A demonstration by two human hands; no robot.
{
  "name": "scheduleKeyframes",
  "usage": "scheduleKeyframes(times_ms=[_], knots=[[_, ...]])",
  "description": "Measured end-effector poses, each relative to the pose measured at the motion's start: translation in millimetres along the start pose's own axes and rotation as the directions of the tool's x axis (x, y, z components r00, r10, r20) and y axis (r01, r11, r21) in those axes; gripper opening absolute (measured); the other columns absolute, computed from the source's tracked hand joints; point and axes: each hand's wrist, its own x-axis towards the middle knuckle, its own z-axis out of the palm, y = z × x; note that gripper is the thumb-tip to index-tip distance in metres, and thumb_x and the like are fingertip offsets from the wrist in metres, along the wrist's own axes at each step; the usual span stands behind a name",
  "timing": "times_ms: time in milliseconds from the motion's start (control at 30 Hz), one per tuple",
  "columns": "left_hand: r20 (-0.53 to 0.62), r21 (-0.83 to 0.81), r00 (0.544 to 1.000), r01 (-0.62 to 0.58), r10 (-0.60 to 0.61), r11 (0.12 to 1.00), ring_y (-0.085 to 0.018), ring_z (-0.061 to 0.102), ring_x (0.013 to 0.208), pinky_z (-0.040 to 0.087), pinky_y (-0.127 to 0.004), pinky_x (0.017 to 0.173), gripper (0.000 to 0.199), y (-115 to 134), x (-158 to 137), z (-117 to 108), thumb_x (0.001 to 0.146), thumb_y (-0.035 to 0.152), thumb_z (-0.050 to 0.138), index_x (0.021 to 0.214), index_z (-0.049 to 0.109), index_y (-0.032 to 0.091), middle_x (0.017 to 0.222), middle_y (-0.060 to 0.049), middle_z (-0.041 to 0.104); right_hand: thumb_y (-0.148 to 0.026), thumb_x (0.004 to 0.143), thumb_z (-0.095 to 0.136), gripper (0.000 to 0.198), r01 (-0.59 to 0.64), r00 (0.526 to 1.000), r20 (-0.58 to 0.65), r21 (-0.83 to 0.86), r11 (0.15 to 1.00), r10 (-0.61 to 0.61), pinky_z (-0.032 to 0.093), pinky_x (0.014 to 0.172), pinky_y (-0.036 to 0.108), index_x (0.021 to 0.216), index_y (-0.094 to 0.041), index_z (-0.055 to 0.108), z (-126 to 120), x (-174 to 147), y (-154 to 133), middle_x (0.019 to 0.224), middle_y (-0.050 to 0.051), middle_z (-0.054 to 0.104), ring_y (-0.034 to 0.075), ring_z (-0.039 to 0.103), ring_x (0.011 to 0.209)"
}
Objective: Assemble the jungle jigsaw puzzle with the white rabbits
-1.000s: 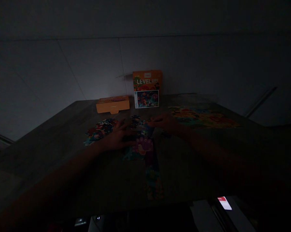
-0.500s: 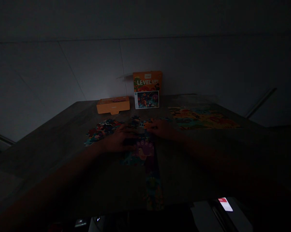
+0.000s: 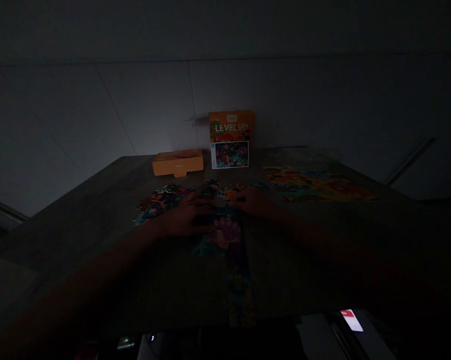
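The scene is very dark. A partly joined jigsaw puzzle [image 3: 225, 235] lies in front of me, with a purple peacock-like figure and a strip running toward the near table edge. My left hand [image 3: 188, 216] rests at its left side, fingers stretched out over its upper left part. At the puzzle's top edge is my right hand [image 3: 252, 202], its fingers bent together and their tips down on it; whatever they hold is hidden in the dark. Loose puzzle pieces [image 3: 161, 199] are heaped beyond my left hand, and more loose pieces [image 3: 231, 190] lie just past both hands.
An orange "LEVEL UP!" box [image 3: 232, 125] stands by the wall, with a picture card [image 3: 230, 155] leaning on it. Left of it lies an open orange box [image 3: 178, 162]. A joined puzzle [image 3: 319, 185] lies at right. A lit phone screen [image 3: 351, 320] shows below the table edge.
The whole view has shifted slightly to the right. Both hands stay over the puzzle in nearly the same place, and no piece has visibly moved.
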Motion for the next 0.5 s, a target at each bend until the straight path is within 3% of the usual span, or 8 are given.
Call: scheduleKeyframes(times_ms=[300, 500], knots=[[0.012, -0.133, 0.991, -0.131, 0.134, 0.982, -0.027, 0.034, 0.14, 0.025, -0.052, 0.115, 0.034, 9.3, -1.3, -1.2, 0.093, 0.035, 0.058, 0.127, 0.062, 0.034, 0.141, 0.0, 0.056, -0.038, 0.089, 0.061, 0.027, 0.0, 0.999, 0.048, -0.081, 0.997, 0.004, 0.041, 0.072, 0.027, 0.096, -0.018, 0.078, -0.1, 0.6, 5.0, 0.094, 0.006, 0.075, 0.02, 0.066, 0.083], [0.013, -0.145, 0.991, -0.129, 0.132, 0.981, -0.028, 0.035, 0.14, 0.03, -0.053, 0.114, 0.032, 17.1, 0.2, -4.2, 0.09, 0.033, 0.063, 0.122, 0.066, 0.032, 0.138, -0.002, 0.059, -0.037, 0.089, 0.061, 0.026, -0.009, 0.997, 0.075, -0.041, 0.999, 0.012, 0.04, 0.069, 0.026, 0.09, -0.017, 0.078, -2.8, -0.7, 0.5, 0.091, 0.006, 0.075, 0.018, 0.065, 0.079]])
